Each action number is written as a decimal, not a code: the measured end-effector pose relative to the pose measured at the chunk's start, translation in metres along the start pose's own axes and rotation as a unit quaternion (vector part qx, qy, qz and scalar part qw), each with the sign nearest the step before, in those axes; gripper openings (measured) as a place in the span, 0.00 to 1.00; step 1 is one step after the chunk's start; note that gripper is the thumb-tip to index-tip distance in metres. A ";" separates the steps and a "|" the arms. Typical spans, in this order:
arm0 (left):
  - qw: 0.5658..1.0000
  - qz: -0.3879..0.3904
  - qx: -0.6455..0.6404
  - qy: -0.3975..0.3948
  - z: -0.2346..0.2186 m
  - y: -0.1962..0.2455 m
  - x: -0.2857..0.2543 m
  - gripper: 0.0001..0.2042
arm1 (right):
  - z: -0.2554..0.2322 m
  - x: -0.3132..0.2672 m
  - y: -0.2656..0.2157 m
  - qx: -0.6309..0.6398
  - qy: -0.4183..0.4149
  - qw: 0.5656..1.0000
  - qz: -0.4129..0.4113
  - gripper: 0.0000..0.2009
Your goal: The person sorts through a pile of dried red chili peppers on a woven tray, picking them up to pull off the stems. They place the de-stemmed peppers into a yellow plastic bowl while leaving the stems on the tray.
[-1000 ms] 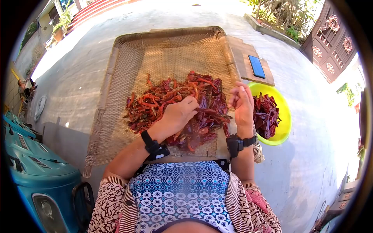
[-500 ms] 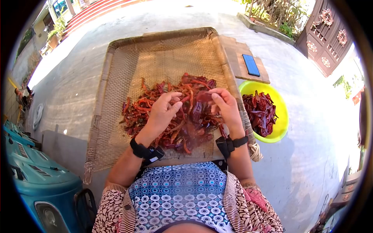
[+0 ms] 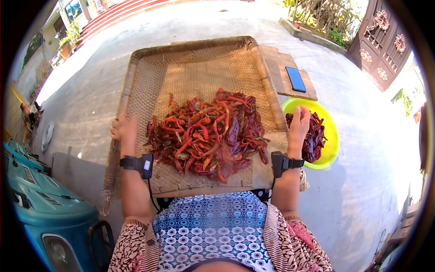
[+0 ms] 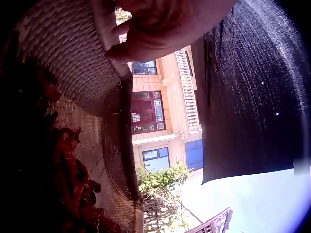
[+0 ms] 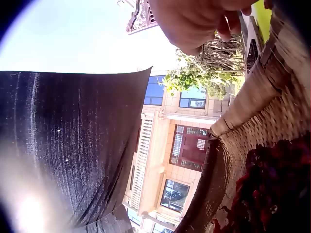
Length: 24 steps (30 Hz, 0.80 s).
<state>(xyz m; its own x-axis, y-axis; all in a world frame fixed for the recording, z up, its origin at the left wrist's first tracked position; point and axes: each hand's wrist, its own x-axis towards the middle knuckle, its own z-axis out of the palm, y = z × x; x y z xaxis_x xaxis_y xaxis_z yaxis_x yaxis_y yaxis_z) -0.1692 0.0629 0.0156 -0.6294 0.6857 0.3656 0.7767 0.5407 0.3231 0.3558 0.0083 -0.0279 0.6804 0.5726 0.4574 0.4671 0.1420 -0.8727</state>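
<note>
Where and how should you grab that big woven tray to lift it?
I'd hold the tray by its left rim and right rim, coming from outside. Both edges stand raised, and the peppers are heaped between them, so this probably avoids them.

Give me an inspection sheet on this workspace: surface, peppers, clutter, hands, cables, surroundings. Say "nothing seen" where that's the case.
Surface: woven tray with a raised rim, its far part bare.
Peppers: red pepper pile in the tray's nearer part; darker peppers in the yellow basin at right.
Clutter: blue, phone-like object on a brown board outside the tray.
Hands: left hand at the left rim, grip unclear; right hand in front of the basin, anything held unclear.
Cables: dark cord below the left wrist unit, another below the right.
Surroundings: pale paved ground, teal machine lower left, brown gate upper right.
</note>
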 end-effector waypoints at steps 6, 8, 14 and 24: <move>0.998 0.038 -0.051 -0.004 0.006 -0.003 0.002 0.20 | -0.007 -0.011 -0.007 -0.215 -0.181 0.953 0.114 0.26; 0.994 0.042 -0.094 -0.024 0.007 0.001 0.006 0.18 | -0.013 -0.012 0.001 -0.195 -0.191 0.956 0.111 0.26; 0.994 0.048 -0.071 -0.067 0.003 0.033 0.001 0.16 | -0.040 -0.027 -0.005 -0.158 -0.146 0.974 0.077 0.22; 0.991 0.055 -0.089 -0.082 0.006 0.043 -0.004 0.16 | -0.029 -0.039 -0.065 -0.272 -0.120 0.940 -0.169 0.14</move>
<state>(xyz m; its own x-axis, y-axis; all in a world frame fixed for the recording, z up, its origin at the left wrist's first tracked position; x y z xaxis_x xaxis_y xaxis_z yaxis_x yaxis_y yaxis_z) -0.1329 0.0863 0.0231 -0.5172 0.8135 0.2661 0.8153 0.3737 0.4423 0.3156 -0.0468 0.0165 0.3247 0.7439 0.5841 0.8976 -0.0478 -0.4381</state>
